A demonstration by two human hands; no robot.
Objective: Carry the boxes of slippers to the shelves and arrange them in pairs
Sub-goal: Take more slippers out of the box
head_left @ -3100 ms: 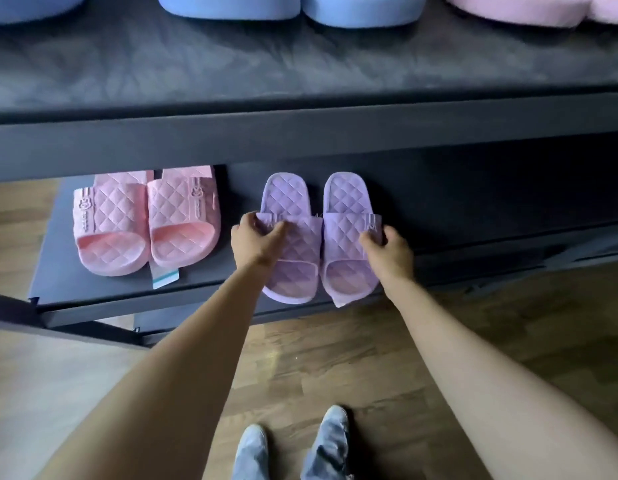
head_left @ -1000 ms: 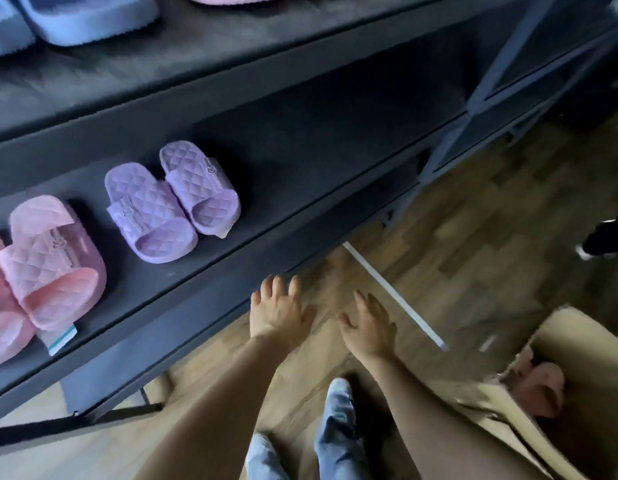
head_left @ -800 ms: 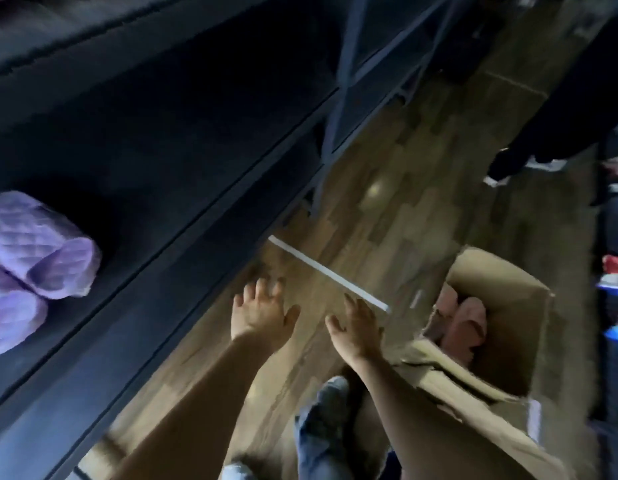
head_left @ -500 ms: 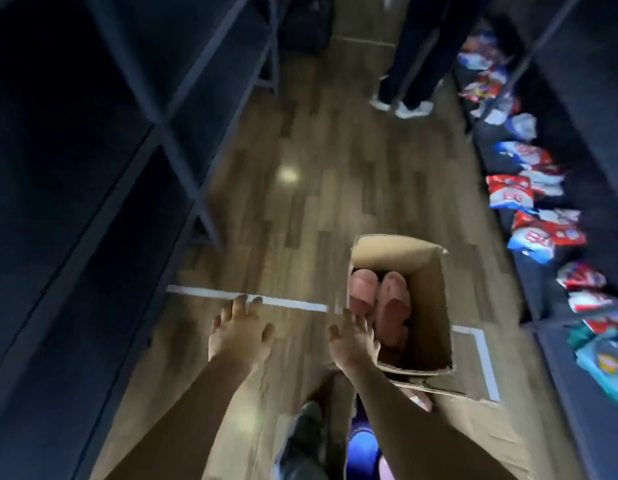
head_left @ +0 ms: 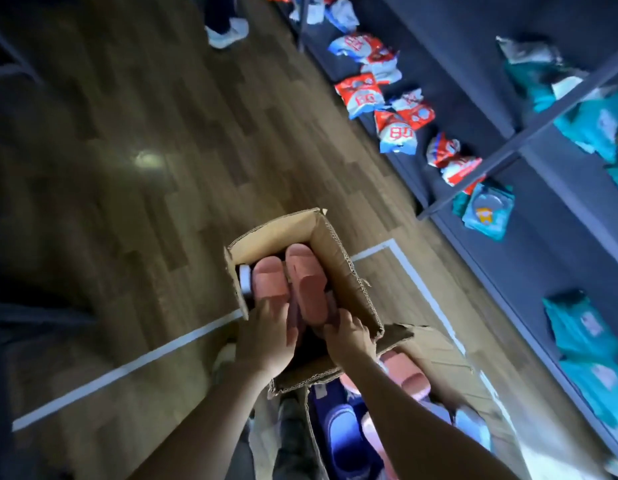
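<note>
A wood-plank floor carries an open cardboard box standing directly ahead of the left hand and right hand. A white tape line runs across the planks to the left of the hands and turns a corner just right of the box. Another person's pale shoe stands on the floor far ahead. Well to the right of the hands, a dark low shelf bears a row of red, white and blue packets, then teal packets nearer.
</note>
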